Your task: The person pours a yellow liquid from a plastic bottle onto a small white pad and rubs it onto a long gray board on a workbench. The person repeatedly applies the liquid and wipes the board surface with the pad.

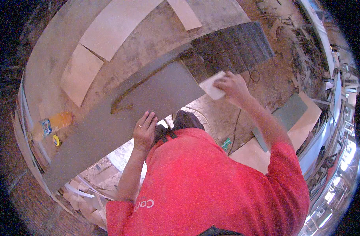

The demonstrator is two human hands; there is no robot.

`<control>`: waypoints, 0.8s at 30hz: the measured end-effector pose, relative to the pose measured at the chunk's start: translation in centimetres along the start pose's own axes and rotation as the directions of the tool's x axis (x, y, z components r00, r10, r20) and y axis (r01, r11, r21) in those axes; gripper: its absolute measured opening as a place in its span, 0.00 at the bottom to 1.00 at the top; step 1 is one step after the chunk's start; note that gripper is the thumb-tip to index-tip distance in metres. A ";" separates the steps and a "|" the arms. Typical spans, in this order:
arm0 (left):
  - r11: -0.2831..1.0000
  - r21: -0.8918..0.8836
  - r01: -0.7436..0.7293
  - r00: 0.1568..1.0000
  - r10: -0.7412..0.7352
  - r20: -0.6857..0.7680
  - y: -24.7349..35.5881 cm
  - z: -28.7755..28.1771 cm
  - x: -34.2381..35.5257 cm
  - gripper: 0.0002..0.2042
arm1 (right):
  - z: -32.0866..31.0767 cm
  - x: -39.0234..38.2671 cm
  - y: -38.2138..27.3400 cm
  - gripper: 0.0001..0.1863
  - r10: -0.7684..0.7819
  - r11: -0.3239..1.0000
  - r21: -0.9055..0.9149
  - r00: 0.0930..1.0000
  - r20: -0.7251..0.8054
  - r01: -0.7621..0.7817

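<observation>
A long grey board [85,133] lies slantwise in front of me, with a brown streak [138,85] bent across its surface. Near the board's close edge rests my left hand [145,129], fingers stretched out flat and a ring on one of them. My right hand [231,87] grips a white rectangular piece [213,87] by its right side, at the board's right end. The piece looks flat and pale; what it is made of I cannot tell. My fingertips lie over part of it.
Dark wavy sheets [235,45] lie beyond the board's right end. Pale panels [117,27] are spread at the far left. An orange drink bottle [60,121] and a yellow tape measure [56,140] sit at the left. Scrap wood [305,51] is piled along the right.
</observation>
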State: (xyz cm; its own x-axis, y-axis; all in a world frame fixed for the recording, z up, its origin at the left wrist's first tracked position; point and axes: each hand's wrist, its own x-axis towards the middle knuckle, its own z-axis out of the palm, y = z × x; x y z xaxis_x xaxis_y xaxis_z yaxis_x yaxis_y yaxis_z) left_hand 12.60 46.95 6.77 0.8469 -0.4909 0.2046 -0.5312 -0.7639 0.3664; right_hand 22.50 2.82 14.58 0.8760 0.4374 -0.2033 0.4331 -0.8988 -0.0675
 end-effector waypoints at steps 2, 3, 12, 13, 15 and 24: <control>1.000 0.000 0.006 1.000 -0.006 -0.013 0.0 0.2 0.1 0.14 | -0.2 -2.4 -0.4 0.23 0.012 1.000 -0.021 0.990 0.142 -0.009; 1.000 0.001 0.006 1.000 -0.006 -0.020 -0.1 0.1 0.1 0.14 | -0.3 -3.4 -0.7 0.23 0.022 0.999 -0.032 0.978 0.209 -0.016; 0.999 -0.001 0.036 0.997 -0.036 0.061 -0.3 -0.5 0.0 0.16 | 0.1 6.6 1.0 0.35 -0.012 0.993 0.106 0.913 -0.408 0.060; 0.999 0.013 0.030 0.997 -0.031 0.066 -0.4 -0.5 0.0 0.15 | 0.9 8.0 1.4 0.36 -0.021 0.994 0.086 0.913 -0.408 0.061; 0.999 0.038 0.018 0.997 -0.021 0.076 -0.5 -0.5 -0.1 0.15 | 2.0 10.2 1.7 0.38 -0.040 0.997 0.045 0.913 -0.406 0.064; 0.998 0.045 0.046 0.994 -0.050 0.099 -0.2 -1.1 0.1 0.14 | 2.0 12.1 2.7 0.36 -0.067 0.997 0.002 0.907 -0.416 0.075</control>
State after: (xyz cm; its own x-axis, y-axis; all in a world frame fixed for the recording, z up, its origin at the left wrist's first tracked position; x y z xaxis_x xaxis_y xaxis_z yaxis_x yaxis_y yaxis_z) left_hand 12.85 47.47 7.71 0.8659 -0.4911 0.0946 -0.4923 -0.8036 0.3345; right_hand 33.82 5.63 10.03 0.8537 0.4691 0.2261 0.4969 -0.8637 -0.0844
